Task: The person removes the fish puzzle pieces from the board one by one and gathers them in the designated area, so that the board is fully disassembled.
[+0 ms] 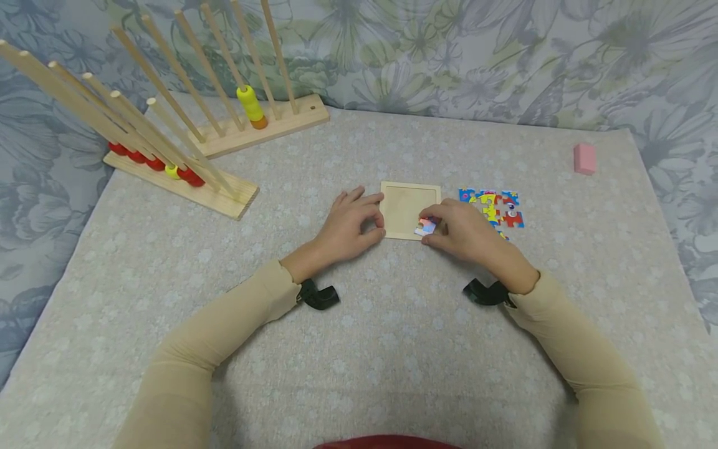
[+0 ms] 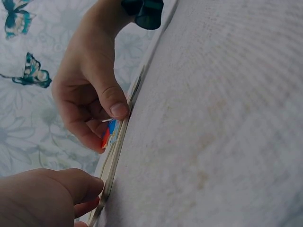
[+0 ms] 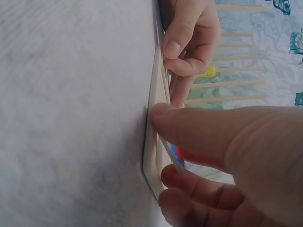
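Observation:
A square wooden puzzle frame (image 1: 401, 209) with a raised rim lies flat on the table. My right hand (image 1: 468, 231) is over its right side, pinching a jigsaw puzzle piece (image 1: 424, 227) between thumb and fingers. The piece sits tilted at the lower right corner, its blue and red print showing in the left wrist view (image 2: 111, 127). At the opposite edge, my left hand (image 1: 350, 226) touches the rim with its thumb and fingertips, the other fingers spread loosely. More jigsaw pieces (image 1: 489, 199), printed blue, yellow and red, lie just right of the frame, partly behind my right hand.
Two wooden peg stands (image 1: 269, 134) (image 1: 224, 199) with tall rods stand at the back left, holding yellow, orange and red beads. A pink block (image 1: 584, 159) lies at the far right. Patterned cloth (image 1: 359, 349) covers the table, and floral fabric (image 1: 477, 56) hangs behind it.

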The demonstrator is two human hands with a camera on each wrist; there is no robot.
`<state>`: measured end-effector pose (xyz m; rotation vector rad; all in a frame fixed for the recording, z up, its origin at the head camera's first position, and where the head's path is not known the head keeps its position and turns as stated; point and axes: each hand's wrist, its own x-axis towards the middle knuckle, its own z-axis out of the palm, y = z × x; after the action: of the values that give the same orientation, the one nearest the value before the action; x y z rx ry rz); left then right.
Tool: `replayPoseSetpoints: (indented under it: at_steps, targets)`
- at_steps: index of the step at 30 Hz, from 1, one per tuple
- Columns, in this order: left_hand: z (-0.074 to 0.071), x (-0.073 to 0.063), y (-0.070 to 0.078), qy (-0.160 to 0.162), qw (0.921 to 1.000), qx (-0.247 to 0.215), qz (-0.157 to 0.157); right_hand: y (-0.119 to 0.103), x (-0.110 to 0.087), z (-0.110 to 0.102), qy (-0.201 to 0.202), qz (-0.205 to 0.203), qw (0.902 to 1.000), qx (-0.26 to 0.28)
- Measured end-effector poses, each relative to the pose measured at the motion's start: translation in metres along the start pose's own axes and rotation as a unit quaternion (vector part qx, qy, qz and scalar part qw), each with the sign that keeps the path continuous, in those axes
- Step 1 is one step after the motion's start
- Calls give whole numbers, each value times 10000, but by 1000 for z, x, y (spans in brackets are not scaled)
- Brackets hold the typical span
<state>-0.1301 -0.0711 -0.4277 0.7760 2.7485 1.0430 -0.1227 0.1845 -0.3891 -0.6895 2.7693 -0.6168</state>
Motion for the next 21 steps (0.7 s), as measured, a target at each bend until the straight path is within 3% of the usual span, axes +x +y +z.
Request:
replayPoseSetpoints:
  at_steps: [10,15,21]
  targets:
    - [0,-1,-1,-24,10000,-13,0,6,-12,-20,140,341,9991,-207]
    - [1,-1,-3,11,10000,-21,14,1,-11,-12,92,362,9975,-603]
    - [2,0,-3,29,10000,-22,91,-5,-9,2,167,673,9925,-1011]
